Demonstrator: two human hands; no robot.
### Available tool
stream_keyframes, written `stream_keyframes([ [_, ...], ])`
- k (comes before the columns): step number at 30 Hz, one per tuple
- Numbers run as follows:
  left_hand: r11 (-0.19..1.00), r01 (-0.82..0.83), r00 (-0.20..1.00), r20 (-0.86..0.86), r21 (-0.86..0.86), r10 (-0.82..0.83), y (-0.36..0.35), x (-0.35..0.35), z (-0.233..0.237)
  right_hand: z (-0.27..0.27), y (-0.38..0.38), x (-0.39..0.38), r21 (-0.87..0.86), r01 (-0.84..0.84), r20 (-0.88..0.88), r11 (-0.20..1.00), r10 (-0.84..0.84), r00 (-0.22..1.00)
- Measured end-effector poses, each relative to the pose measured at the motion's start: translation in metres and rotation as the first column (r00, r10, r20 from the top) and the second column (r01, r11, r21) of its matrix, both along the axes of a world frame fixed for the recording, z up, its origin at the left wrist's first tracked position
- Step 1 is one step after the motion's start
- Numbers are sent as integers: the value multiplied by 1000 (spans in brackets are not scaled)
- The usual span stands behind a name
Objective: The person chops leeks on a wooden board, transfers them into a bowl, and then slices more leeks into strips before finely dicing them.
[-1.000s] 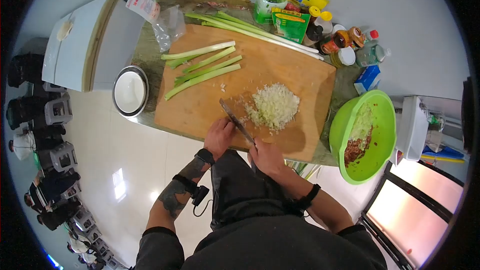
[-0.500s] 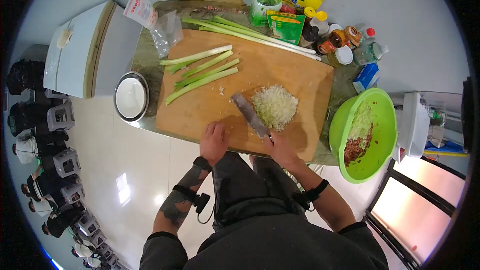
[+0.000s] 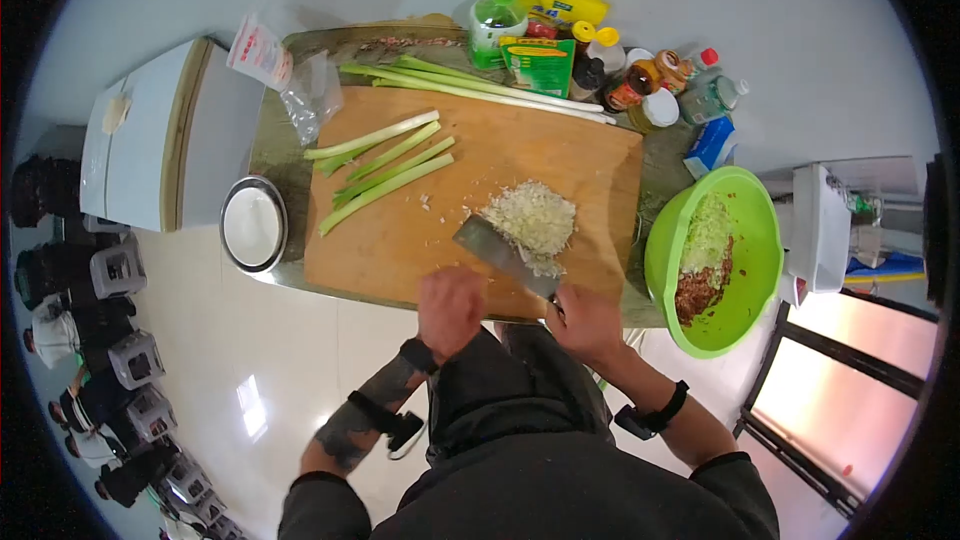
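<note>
My right hand [image 3: 588, 322] is wrapped round the handle of a cleaver [image 3: 505, 256]. Its broad blade lies over the wooden cutting board [image 3: 400, 250], against the near left side of a heap of chopped scallion [image 3: 532, 220]. My left hand [image 3: 452, 308], slightly blurred, is curled like a fist over the near edge of the board, with nothing visible in it. Cut scallion stalks [image 3: 390, 170] lie at the board's left. Longer whole scallions [image 3: 490, 90] stretch along its far edge. A few small chopped bits are scattered left of the heap.
A green basin [image 3: 735, 305] with minced meat and chopped scallion stands at the right. Sauce bottles and jars [image 3: 628, 88] crowd the far right corner. A white bowl in a metal one [image 3: 252, 228] sits at the left edge, near a plastic bag [image 3: 312, 95]. Seated people are far left.
The cleaver has turned so more of its blade's flat shows, and it now lies against the heap's near side. My left hand has lifted from the board's edge and moved right. The view has shifted.
</note>
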State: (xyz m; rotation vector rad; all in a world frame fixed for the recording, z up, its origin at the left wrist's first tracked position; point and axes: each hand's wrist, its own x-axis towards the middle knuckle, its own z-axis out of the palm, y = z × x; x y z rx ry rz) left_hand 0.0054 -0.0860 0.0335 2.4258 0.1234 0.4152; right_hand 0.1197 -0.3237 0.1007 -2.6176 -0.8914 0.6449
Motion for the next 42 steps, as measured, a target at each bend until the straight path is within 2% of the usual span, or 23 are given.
stream_keyframes([
  [1,971,224,959,-160,-85,-235,-2,0,8,-6,-4,-4,-1,-69,56,998,69,996],
  [4,857,503,847,-266,116,-461,-30,32,31,-21,-6,-11,59,-209,210,976,193,959],
  [7,808,585,773,-348,68,-531,-40,56,22,-12,-1,-13,-67,-240,159,968,248,956],
  [10,781,614,778,-253,112,-575,-41,65,8,-2,-6,-8,-116,-218,82,969,228,970],
  [13,798,590,761,-416,123,-498,-33,75,-1,5,-29,-6,-185,-196,68,963,212,975],
  [16,838,538,774,-450,94,-447,-9,78,-15,15,-65,-13,-95,-39,71,995,46,996],
  [17,851,516,790,-439,99,-428,-2,75,-19,14,-75,-17,-53,-24,123,998,30,992],
  [19,877,467,824,-414,109,-387,13,70,-28,10,-95,-28,24,64,79,998,-65,995],
  [20,910,367,877,-396,193,-270,22,64,-36,5,-100,-29,62,108,58,992,-112,992],
  [22,924,162,941,-335,345,-40,39,49,-55,-5,-90,-32,98,339,33,936,-344,938],
  [23,966,29,961,-273,258,45,42,52,-66,-13,-86,-34,113,452,18,885,-456,890],
  [25,971,-232,954,-184,53,238,48,58,-78,-44,-78,-23,50,518,62,854,-520,852],
  [28,990,-123,971,-198,74,136,26,80,-88,-61,-55,-6,-28,596,63,802,-594,802],
  [30,1000,6,979,-206,-2,-6,6,92,-86,-73,-42,-6,-37,607,30,794,-606,795],
  [34,958,218,961,-130,-188,-245,-7,109,-68,-87,-23,-30,42,574,-46,818,-573,819],
  [35,970,198,970,-118,-140,-214,-6,112,-66,-84,-27,-34,83,537,-10,839,-539,842],
  [37,987,155,983,-90,-44,-159,3,118,-66,-62,-32,-35,138,702,-166,699,-682,712],
  [38,980,192,977,-87,-43,-195,8,120,-67,-56,-36,-40,147,775,-250,614,-735,630],
  [39,973,228,970,-82,-39,-230,13,129,-66,-61,-48,-47,246,824,-406,510,-718,565],
  [42,924,378,912,-149,-56,-382,14,153,-62,-84,-83,-70,90,971,-806,223,-556,202],
])
